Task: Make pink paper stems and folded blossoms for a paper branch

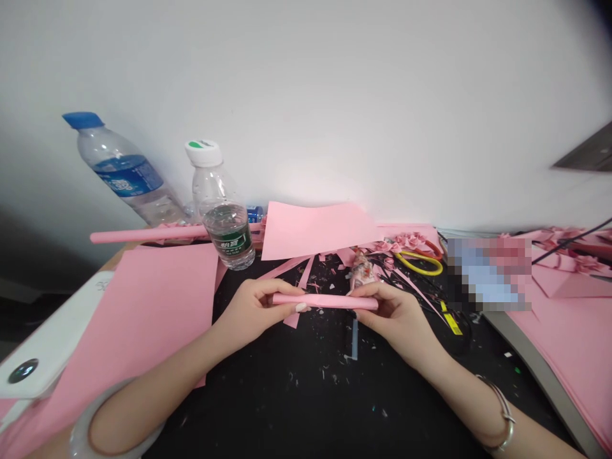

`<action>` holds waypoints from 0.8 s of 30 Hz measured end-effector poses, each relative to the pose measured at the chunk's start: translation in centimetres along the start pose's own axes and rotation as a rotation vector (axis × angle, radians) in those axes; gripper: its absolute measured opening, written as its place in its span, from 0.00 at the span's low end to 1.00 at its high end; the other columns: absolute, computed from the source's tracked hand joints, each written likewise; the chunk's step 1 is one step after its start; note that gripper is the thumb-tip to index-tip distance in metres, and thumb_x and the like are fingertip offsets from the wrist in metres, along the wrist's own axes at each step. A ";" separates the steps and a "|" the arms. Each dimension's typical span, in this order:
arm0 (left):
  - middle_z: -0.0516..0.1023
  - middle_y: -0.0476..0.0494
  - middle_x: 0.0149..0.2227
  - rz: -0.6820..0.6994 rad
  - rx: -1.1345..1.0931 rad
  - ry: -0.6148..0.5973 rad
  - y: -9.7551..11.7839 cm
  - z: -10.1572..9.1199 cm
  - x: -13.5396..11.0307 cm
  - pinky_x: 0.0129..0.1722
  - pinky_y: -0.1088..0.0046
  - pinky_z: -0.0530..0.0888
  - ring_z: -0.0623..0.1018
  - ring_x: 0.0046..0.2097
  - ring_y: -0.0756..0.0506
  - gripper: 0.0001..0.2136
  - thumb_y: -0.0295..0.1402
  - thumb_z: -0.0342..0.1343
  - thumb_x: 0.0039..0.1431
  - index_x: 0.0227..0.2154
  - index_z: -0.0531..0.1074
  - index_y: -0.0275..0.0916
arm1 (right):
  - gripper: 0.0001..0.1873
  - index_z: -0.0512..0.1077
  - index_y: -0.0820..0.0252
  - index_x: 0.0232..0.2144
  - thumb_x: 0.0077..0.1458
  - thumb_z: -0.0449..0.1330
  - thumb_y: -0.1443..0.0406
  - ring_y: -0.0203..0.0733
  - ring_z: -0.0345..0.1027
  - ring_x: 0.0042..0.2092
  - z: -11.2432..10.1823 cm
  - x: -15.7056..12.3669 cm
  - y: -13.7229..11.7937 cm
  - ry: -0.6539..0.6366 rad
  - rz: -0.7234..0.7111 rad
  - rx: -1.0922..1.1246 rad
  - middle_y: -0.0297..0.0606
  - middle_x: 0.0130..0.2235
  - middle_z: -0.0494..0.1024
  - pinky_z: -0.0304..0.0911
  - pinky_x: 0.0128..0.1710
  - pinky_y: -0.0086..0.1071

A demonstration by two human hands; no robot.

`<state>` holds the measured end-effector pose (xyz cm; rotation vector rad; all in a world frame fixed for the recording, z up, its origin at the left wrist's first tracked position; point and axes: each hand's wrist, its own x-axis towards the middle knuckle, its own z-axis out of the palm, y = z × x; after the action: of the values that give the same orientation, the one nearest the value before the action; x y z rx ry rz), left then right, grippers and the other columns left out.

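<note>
Pink paper tube (325,301) sits pinched between the fingers of the left hand (253,310) and right hand (394,317). Flat pink sheet (143,319) lies at ten o'clock on the black desk (296,408).

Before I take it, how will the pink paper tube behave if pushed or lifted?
The pink paper tube is probably very light, being rolled thin sheet. Held at its ends by the left hand and right hand, it probably dents if squeezed. Being round, it would likely roll on the black tabletop.
</note>
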<state>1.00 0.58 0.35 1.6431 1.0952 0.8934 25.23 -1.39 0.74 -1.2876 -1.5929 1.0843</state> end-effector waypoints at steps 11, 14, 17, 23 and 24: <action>0.79 0.48 0.30 0.101 0.079 0.028 0.9 1.2 -0.8 0.33 0.77 0.71 0.76 0.31 0.50 0.04 0.25 0.59 0.47 0.28 0.76 0.37 | 0.05 0.74 0.60 0.31 0.48 0.61 0.71 0.38 0.70 0.33 0.2 -0.8 -0.5 -0.025 -0.093 -0.201 0.36 0.32 0.77 0.63 0.33 0.29; 0.79 0.49 0.30 0.139 0.099 0.054 0.7 1.3 -1.0 0.33 0.78 0.71 0.77 0.32 0.50 0.05 0.24 0.59 0.47 0.29 0.75 0.37 | 0.06 0.74 0.60 0.31 0.48 0.60 0.72 0.38 0.70 0.34 0.4 -0.9 -0.5 -0.029 -0.129 -0.205 0.35 0.32 0.77 0.63 0.33 0.29; 0.79 0.50 0.31 0.168 0.125 0.068 0.5 1.5 -1.1 0.33 0.78 0.71 0.77 0.33 0.50 0.06 0.25 0.59 0.48 0.30 0.75 0.39 | 0.06 0.73 0.60 0.31 0.48 0.60 0.73 0.38 0.71 0.34 0.5 -1.1 -0.7 -0.022 -0.159 -0.228 0.35 0.32 0.77 0.64 0.34 0.29; 0.78 0.49 0.33 0.247 0.185 0.053 0.3 1.3 -0.9 0.35 0.77 0.71 0.76 0.34 0.50 0.06 0.25 0.58 0.50 0.32 0.74 0.38 | 0.07 0.73 0.60 0.34 0.49 0.60 0.73 0.37 0.71 0.35 0.7 -1.2 -0.6 0.017 -0.311 -0.347 0.36 0.33 0.77 0.65 0.36 0.28; 0.78 0.48 0.33 0.283 0.206 0.044 0.3 1.1 -0.8 0.36 0.77 0.71 0.76 0.35 0.50 0.06 0.25 0.58 0.50 0.32 0.74 0.38 | 0.08 0.72 0.60 0.35 0.50 0.60 0.72 0.38 0.71 0.37 0.7 -1.1 -0.5 0.017 -0.362 -0.378 0.37 0.34 0.77 0.65 0.38 0.29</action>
<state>1.80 -0.52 0.21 1.9927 1.0274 1.0282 24.56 -2.67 0.93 -1.1718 -1.9879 0.5646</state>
